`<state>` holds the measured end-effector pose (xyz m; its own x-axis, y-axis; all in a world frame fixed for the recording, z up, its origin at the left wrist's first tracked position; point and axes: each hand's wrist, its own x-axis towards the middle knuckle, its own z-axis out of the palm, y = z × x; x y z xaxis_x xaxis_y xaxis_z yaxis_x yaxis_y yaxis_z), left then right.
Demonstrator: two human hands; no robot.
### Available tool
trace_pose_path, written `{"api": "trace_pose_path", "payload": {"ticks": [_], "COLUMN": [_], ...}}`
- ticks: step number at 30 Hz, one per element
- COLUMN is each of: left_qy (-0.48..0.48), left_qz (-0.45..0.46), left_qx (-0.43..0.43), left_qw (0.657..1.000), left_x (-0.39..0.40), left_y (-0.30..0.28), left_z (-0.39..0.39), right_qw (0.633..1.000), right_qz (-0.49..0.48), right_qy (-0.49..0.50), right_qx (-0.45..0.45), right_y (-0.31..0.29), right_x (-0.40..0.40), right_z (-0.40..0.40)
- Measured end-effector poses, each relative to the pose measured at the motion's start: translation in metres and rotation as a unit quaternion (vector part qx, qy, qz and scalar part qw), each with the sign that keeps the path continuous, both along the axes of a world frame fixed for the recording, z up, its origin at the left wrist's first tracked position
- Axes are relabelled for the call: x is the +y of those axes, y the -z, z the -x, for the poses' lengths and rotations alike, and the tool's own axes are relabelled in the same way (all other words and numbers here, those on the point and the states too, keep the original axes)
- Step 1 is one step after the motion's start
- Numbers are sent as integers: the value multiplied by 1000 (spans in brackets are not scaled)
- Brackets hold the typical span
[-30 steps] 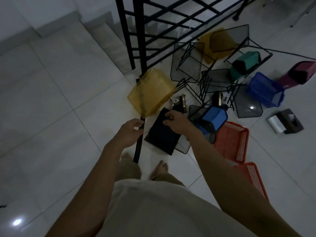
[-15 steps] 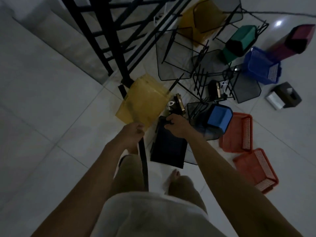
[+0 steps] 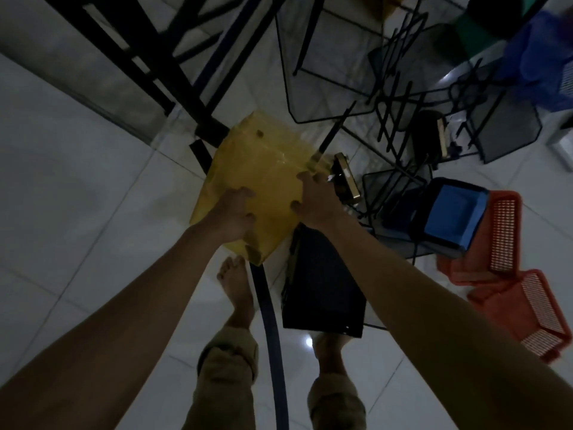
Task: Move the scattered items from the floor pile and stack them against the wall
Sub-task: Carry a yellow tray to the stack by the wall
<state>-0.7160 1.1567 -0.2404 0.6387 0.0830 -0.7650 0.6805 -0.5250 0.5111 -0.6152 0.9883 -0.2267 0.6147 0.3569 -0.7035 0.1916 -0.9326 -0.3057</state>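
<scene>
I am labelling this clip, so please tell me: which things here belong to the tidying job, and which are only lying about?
Job:
- translucent yellow plastic bin, held by left hand and right hand
- flat black mesh tray
- blue plastic box
- two orange plastic baskets

Lying about:
- black metal stair railing
- white tiled floor

yellow bin [image 3: 263, 181]: translucent plastic | floor [image 3: 77, 187]: glossy tile

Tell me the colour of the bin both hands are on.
Translucent yellow bin, seen in the head view.
</scene>
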Motion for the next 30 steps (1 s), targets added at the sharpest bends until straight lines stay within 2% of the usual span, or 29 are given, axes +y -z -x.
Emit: {"api": "trace_pose_path", "payload": {"ticks": [2,4,7,10,12,15,17,22,30], "left_qy": [-5,-15,-63,-34,3,18,24,63,50], "left_qz": [-11,-61,-204,-269,-253,-190,-178,-185,-150], "left_qx": [-1,-13,-77,-92,-69,-53,-50,-49,-9], "left_qw": [1000,998,974,958,965,980,982,979,987], "left_x": [2,7,21,37,46,59,64,74,76], "left_y": [29,49,68,85,97,116,123,123,123], "left_z": [-1,-5,-17,-28,-33,-39,-43,-45,-40], "right_qw": [999,996,993,990,981,947,934,937,943], "right_qz": [15,36,57,65,26,-69,-81,-86,-86], "right_qy": [-19,-36,18,87,163,298,340,334,320], "right_qx": [-40,-79,-104,-92,-97,-99,-78,-51,-31], "right_y": [28,51,77,92,101,111,113,108,99], "right_x": [2,6,10,13,18,24,24,15,0], "right_z": [-4,-7,-5,11,25,38,37,27,14]}}
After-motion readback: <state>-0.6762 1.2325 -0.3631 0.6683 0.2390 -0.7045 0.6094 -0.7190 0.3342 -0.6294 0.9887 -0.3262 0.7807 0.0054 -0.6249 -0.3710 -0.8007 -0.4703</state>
